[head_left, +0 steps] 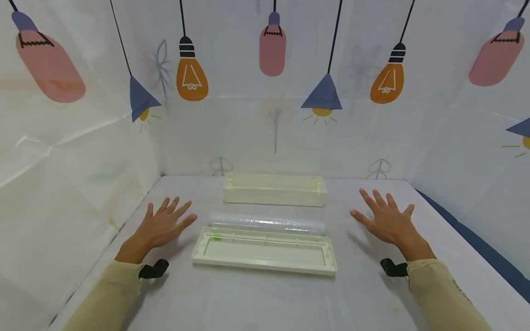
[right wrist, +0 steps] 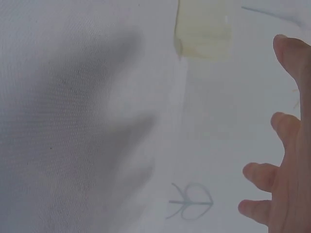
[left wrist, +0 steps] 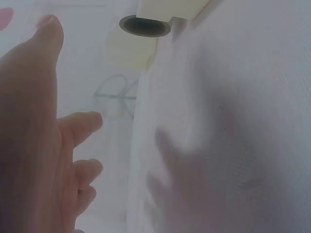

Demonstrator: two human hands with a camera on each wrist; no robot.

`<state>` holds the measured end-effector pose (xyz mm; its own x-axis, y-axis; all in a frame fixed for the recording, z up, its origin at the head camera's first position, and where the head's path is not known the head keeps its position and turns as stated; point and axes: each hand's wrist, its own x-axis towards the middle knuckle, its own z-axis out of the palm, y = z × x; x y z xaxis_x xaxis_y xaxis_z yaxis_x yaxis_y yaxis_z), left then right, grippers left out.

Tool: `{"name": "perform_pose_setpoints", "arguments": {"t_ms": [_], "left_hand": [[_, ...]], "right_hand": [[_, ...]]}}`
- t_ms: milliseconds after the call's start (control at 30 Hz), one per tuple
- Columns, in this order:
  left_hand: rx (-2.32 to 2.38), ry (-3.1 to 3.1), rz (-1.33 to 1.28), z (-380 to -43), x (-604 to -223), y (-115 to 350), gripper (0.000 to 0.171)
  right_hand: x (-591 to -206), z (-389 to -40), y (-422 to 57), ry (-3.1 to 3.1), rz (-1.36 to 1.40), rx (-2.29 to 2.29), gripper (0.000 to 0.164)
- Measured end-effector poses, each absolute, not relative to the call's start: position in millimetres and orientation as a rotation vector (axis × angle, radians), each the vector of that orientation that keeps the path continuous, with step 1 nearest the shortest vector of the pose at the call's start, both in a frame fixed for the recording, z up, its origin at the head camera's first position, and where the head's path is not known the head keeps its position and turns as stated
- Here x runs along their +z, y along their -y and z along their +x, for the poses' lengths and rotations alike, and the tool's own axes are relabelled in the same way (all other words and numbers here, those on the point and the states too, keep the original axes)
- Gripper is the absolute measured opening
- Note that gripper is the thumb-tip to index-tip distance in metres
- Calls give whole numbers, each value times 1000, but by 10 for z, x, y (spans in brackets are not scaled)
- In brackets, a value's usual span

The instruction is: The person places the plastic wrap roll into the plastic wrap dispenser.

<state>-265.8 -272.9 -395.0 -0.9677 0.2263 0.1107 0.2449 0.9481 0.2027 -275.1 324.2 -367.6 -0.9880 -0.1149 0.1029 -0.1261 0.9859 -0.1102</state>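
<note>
Tan sleeves (head_left: 103, 296) lead to the left hand (head_left: 160, 226) and right hand (head_left: 389, 224), both with fingers spread wide above the white table (head_left: 265, 305). Between them lies a shallow cream tray (head_left: 265, 257); just behind it, a shiny hollow roll (head_left: 269, 224); farther back, a long cream box (head_left: 273, 196) stands before the lamp-printed wall (head_left: 248, 138).

Two hands: one left hand (head_left: 159, 227) and one right hand (head_left: 391, 224). Two tan sleeves (head_left: 103, 294) and two black wrist pieces (head_left: 154, 269). One bench (head_left: 265, 301) holding one cream box (head_left: 273, 196), one shallow cream lid (head_left: 265, 253) and one film-wrapped roll (head_left: 267, 224). Printed on the backdrop (head_left: 232, 133): three pink lamps (head_left: 272, 53), two orange bulbs (head_left: 192, 79) and three blue lampshades (head_left: 322, 94), one cut off at the right edge.
</note>
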Motion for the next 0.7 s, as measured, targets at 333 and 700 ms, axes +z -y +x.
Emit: {"name": "perform_pose_setpoints", "arguments": {"t_ms": [333,700], "left_hand": [[-467,2987,-367,-2682,-3929,2723,75],[-1163,2944,-335,-2892,-3930,2760,72]], "right_hand": [[-3690,-2751,-3234,3047,186,206,92],[-3755,-2776,-3221,3063,178,420,83]]}}
